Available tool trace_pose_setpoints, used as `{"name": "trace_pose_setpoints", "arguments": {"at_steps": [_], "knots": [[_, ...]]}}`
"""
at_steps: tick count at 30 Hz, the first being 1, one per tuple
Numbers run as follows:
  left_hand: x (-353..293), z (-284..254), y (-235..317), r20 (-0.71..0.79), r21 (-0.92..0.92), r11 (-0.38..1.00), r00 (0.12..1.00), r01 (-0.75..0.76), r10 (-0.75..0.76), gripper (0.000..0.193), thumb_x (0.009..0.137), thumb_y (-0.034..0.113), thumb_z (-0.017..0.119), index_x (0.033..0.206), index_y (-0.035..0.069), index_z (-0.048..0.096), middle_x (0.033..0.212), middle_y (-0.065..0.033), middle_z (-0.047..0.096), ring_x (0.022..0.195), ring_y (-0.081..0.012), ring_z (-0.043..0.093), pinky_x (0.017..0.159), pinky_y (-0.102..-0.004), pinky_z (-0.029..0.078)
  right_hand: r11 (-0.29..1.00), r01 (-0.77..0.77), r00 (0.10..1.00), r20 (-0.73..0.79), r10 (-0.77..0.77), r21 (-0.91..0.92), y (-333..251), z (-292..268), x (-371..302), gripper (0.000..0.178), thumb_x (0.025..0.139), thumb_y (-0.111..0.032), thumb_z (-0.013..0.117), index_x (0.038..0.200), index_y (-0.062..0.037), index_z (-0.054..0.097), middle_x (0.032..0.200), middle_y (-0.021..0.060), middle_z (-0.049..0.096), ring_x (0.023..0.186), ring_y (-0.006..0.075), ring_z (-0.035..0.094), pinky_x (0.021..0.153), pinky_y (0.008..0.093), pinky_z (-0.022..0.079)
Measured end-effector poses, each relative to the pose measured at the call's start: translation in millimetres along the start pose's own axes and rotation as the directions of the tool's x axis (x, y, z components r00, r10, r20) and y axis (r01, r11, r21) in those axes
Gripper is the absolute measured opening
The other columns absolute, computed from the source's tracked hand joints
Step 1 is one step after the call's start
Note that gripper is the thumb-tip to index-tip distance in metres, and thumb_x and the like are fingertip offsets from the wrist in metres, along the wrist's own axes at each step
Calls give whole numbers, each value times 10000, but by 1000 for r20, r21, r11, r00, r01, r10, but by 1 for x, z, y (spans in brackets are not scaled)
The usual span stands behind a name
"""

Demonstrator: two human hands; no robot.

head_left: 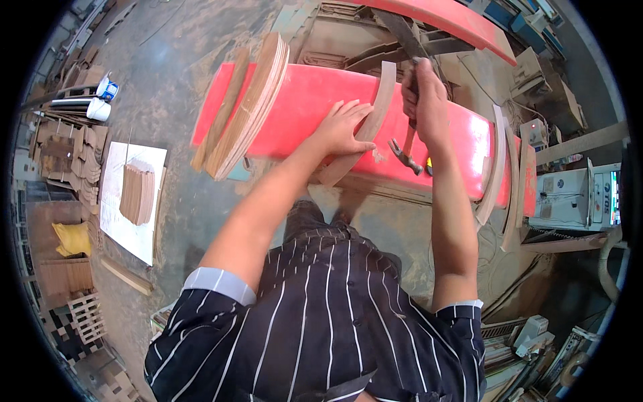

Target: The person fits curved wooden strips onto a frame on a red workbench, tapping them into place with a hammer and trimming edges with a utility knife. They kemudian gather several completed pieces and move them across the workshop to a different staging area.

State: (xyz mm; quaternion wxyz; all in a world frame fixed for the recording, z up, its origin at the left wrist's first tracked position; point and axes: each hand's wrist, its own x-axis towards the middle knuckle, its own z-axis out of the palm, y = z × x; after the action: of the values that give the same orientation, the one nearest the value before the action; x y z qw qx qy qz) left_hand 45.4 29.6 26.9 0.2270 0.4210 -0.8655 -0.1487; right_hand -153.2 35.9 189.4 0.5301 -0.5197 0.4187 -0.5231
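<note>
A curved wooden strip (376,115) lies across the red bench top (301,94). My left hand (345,128) is laid on its left edge, fingers spread and thumb reaching across the wood. Closed round the handle of a claw hammer (406,159), my right hand (426,104) is above the bench, just right of that strip. The hammer's metal head hangs below the fist. To the left, a stack of curved wooden strips (258,110) and a loose strip (224,110) lie on the bench. More curved strips (494,167) rest across its right end.
Beyond the bench is a second red surface (455,23), with dark curved pieces between them. On the floor at left, a white board (114,228) bears a wood stack (137,194). White buckets (99,109) stand farther left. A pale machine cabinet (562,194) is at right.
</note>
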Motion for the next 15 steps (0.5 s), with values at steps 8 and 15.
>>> {"name": "trace_pose_setpoints", "arguments": {"at_steps": [8, 15], "knots": [[-8, 1, 16, -72, -10, 999, 996, 51, -52, 998, 795, 613, 788, 1541, 16, 499, 1579, -173, 526, 1527, -331, 414, 1283, -539, 236, 975, -21, 994, 96, 44, -221, 53, 37, 71, 557, 1119, -585, 461, 827, -111, 500, 684, -57, 421, 540, 44, 323, 479, 245, 278], [-12, -2, 21, -113, -33, 999, 993, 14, -18, 930, 779, 557, 786, 1475, -17, 561, 1538, -164, 562, 1494, -299, 450, 1265, -527, 260, 858, -46, 984, 126, 127, -511, 73, 56, 96, 660, 1078, -652, 493, 854, -35, 559, 743, 7, 521, 685, 118, 461, 639, 314, 424]]}}
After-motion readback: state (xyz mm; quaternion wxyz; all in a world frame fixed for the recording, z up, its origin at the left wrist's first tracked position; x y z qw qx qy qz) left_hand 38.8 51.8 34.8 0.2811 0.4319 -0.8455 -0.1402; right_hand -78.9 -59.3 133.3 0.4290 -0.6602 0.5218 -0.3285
